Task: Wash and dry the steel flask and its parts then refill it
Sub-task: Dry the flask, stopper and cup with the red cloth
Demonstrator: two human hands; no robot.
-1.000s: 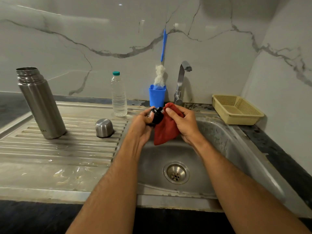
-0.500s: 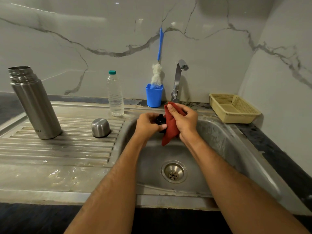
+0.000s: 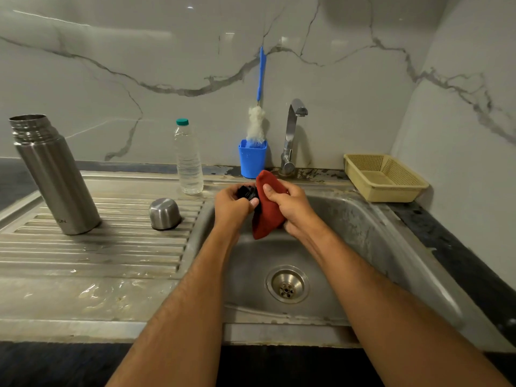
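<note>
Drying stage: left hand (image 3: 233, 203) grasped the black stopper (image 3: 247, 192), right hand (image 3: 293, 208) clutched the red cloth (image 3: 266, 216) — flask (image 3: 54, 174) and cup (image 3: 164, 213) stood washed, refilling remained.

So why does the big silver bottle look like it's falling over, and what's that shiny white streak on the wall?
Head view: the wide lens bends the edges, so the upright steel flask seems to lean; the streak is lamp glare on the glossy marble wall; the hands cast soft shadows into the sink.
</note>
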